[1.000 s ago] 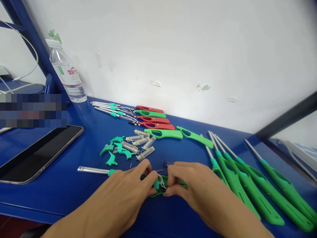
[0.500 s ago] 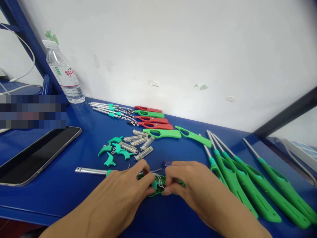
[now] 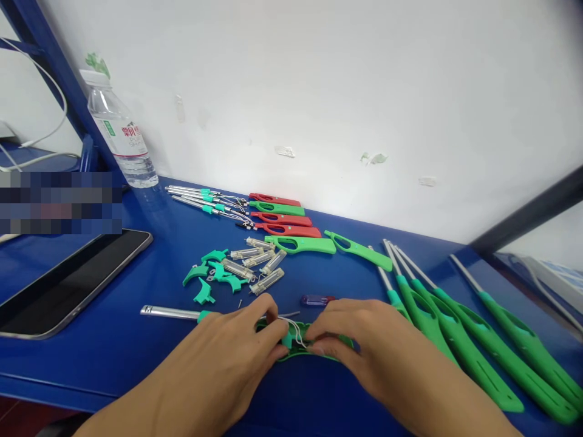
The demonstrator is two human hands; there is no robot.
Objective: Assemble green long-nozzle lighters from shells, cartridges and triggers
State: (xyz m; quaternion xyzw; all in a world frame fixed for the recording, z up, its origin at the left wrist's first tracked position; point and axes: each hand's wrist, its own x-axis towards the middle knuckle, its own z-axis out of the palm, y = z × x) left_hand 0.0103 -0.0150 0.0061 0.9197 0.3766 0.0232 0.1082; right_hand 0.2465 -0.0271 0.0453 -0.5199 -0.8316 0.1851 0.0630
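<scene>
Near the front edge lies an open green lighter shell, with a metal tube reaching out to its left. White wires loop over the shell between my hands. My left hand is closed around a teal trigger at the shell's left part. Thumb and fingers of my right hand come together inside the shell beside the wire ends; what they pinch is too small to make out. Just behind my right hand rests a screwdriver with a purple handle.
Behind are teal triggers, clear fuel tanks, red shells, light green shells and wired metal tubes. Several green lighters lie right. A phone and a water bottle stand left.
My right hand has shifted slightly right and its fingers have loosened somewhat, uncovering more of the shell and the screwdriver. My left hand stays at the trigger.
</scene>
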